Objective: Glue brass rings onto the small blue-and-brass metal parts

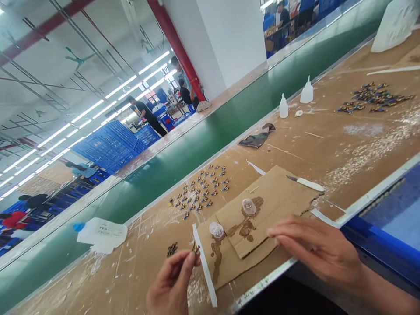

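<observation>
My left hand (pixel 173 282) pinches a small painted figurine (pixel 196 249) between thumb and forefinger; its details are too small to make out. It is over the left edge of the cardboard. My right hand (pixel 320 251) hovers at the near edge of the cardboard sheet (pixel 275 197), fingers stretched out, with nothing visible in them. On the cardboard are two small whitish round lumps, one (pixel 216 230) at the left and another (pixel 248 207) near the middle, with wet brown stains around them. A small pile of dark pieces (pixel 172 249) lies beside my left hand.
Behind the cardboard stand rows of small blue-and-yellow figurines (pixel 200 192). A knife (pixel 306 183) lies on the cardboard's right. Farther off are a camouflage cloth (pixel 257 136), squeeze bottles (pixel 284 106), a figurine heap (pixel 374 97), a white jug (pixel 102 235) and a green conveyor belt (pixel 203 144).
</observation>
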### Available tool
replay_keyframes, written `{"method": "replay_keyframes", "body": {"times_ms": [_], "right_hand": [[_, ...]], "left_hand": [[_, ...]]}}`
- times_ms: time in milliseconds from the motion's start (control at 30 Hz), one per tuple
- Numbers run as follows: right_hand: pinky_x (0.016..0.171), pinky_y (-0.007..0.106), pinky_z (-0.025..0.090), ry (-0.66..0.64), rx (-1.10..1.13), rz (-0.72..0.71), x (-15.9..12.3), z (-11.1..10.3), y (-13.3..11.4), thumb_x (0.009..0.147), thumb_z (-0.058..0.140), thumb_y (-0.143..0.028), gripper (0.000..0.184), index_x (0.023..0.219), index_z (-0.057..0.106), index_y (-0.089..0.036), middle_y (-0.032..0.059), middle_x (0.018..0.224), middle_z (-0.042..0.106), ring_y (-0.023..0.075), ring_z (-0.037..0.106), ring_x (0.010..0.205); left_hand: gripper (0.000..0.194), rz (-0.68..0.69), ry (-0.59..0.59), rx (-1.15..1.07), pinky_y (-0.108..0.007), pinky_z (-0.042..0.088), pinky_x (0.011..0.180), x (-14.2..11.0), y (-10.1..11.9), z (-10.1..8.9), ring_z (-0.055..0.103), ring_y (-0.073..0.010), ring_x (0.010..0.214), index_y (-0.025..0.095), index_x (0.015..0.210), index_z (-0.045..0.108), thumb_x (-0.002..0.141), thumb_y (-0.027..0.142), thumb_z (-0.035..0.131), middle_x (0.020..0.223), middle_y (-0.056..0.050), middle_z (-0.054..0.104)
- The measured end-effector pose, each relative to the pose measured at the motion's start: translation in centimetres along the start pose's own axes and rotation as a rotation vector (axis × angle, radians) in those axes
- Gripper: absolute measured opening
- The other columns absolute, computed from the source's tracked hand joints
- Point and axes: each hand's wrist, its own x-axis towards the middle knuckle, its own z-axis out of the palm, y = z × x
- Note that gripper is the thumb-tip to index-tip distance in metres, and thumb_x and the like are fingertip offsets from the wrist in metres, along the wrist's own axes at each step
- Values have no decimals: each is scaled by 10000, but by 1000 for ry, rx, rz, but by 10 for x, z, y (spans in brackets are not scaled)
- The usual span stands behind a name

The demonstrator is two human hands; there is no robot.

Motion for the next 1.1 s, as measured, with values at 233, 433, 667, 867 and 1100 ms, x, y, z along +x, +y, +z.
{"method": "replay_keyframes", "body": {"times_ms": [233, 433, 667, 867, 1100], "right_hand": [[567, 149, 512, 100, -186, 184, 2, -9, 47, 877, 497, -265, 194, 830, 666, -181, 24, 757, 673, 90, 635, 638], [575, 143, 498, 125, -280, 81, -2, -3, 52, 878, 487, -217, 164, 856, 648, -192, 3, 739, 658, 82, 634, 655], [602, 162, 497, 114, -259, 65, -8, 1, 60, 876, 468, -170, 202, 995, 627, -209, 13, 757, 642, 91, 626, 683], [625, 132, 497, 103, -297, 30, -7, -1, 62, 859, 493, -138, 192, 998, 607, -206, 0, 772, 645, 71, 625, 698], [609, 133, 505, 148, -322, 19, -4, -1, 57, 863, 486, -157, 156, 935, 619, -195, 3, 745, 645, 75, 628, 678]], "left_hand": [[234, 169, -371, 225, -245, 453, 658, 102, 29, 63, 598, -138, 627, 155, 684, 675, 640, 382, 709, 630, -14, 674], [137, 252, -535, 399, -242, 423, 579, 146, 40, 139, 511, -92, 547, 129, 675, 633, 736, 239, 686, 583, 44, 568], [258, 241, -636, 598, -224, 438, 499, 164, 30, 200, 498, -75, 498, 123, 709, 584, 843, 343, 598, 591, 53, 531], [258, 321, -515, 622, -235, 400, 511, 169, 46, 186, 472, -84, 467, 134, 642, 598, 799, 336, 636, 517, 67, 511], [280, 437, -133, 501, -259, 304, 488, 134, 80, 68, 435, -130, 494, 227, 842, 712, 701, 446, 609, 573, 36, 538]]}}
